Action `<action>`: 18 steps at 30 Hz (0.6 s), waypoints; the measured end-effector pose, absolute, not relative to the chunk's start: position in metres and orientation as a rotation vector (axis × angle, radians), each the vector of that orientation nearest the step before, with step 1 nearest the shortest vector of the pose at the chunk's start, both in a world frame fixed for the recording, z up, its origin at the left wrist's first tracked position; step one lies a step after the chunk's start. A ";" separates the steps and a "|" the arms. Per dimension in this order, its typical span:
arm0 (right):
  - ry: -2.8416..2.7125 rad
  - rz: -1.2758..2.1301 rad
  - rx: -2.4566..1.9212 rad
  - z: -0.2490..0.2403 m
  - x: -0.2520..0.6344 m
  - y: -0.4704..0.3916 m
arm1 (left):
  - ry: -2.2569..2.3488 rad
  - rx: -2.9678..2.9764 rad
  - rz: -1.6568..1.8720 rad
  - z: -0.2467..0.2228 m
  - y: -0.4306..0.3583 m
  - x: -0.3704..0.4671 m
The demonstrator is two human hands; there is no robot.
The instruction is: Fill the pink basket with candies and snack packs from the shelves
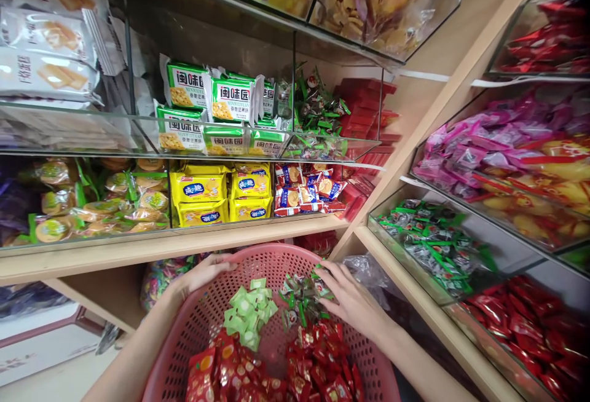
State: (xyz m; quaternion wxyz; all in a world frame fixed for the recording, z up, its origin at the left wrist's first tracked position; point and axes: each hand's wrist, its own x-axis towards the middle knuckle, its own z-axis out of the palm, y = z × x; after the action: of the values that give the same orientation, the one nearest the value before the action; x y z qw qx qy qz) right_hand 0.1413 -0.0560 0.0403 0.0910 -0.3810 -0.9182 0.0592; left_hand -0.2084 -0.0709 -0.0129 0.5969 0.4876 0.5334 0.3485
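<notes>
A pink perforated plastic basket (177,334) fills the lower middle of the view. My left hand (207,271) holds its far left rim, with the fingers laid over the edge. Inside the basket's right side is my right hand (343,291), its fingers apart and bent over a small heap of green-and-clear wrapped candies (302,300), touching them. Pale green square packets (251,313) form a pile left of those candies. Nearer to me lie larger red packets (221,368) on the left and smaller red wrapped candies (322,359) on the right.
Wooden shelves with glass-fronted bins surround the basket. Ahead are yellow packs (198,190), green-and-white packs (233,98) and round wrapped biscuits (152,199). On the right, bins hold green wrapped candies (433,242), red packets (520,322) and pink packets (479,150). A wooden ledge (276,228) runs just beyond the basket.
</notes>
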 end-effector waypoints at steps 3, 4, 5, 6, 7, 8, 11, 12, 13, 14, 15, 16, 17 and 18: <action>-2.727 0.362 -1.129 0.041 0.130 -0.064 | 1.251 1.105 0.807 -0.015 -0.071 -0.210; -2.735 0.426 -1.123 0.039 0.125 -0.067 | 1.261 1.106 0.806 -0.016 -0.071 -0.211; -2.747 0.483 -1.109 0.037 0.121 -0.071 | 1.266 1.112 0.807 -0.018 -0.070 -0.211; -2.765 0.527 -1.085 0.034 0.116 -0.074 | 1.263 1.122 0.809 -0.019 -0.070 -0.212; -2.786 0.554 -1.053 0.031 0.111 -0.076 | 1.257 1.131 0.813 -0.020 -0.069 -0.212; -2.807 0.563 -1.020 0.027 0.107 -0.078 | 1.248 1.137 0.818 -0.021 -0.069 -0.212; -2.867 0.521 -0.962 0.013 0.098 -0.076 | 1.228 1.144 0.826 -0.022 -0.069 -0.212; -2.889 0.496 -0.954 0.009 0.097 -0.075 | 1.228 1.141 0.825 -0.022 -0.069 -0.212; -2.913 0.466 -0.943 0.005 0.097 -0.073 | 1.231 1.136 0.823 -0.022 -0.069 -0.212; -2.937 0.433 -0.926 0.001 0.097 -0.072 | 1.235 1.133 0.819 -0.022 -0.069 -0.212; -2.958 0.396 -0.904 -0.003 0.097 -0.071 | 1.239 1.133 0.818 -0.022 -0.069 -0.212; -2.975 0.361 -0.877 -0.006 0.098 -0.070 | 1.239 1.136 0.817 -0.023 -0.069 -0.213; -2.988 0.331 -0.848 -0.008 0.099 -0.070 | 1.236 1.143 0.818 -0.023 -0.069 -0.213; -2.999 0.311 -0.820 -0.009 0.100 -0.071 | 1.228 1.153 0.820 -0.023 -0.069 -0.213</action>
State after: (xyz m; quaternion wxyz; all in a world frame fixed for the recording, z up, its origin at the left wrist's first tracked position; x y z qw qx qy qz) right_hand 0.0999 -0.0705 -0.0091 0.0083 -0.2623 -0.9598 0.0994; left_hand -0.2132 -0.0691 -0.0233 0.5926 0.4957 0.5280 0.3525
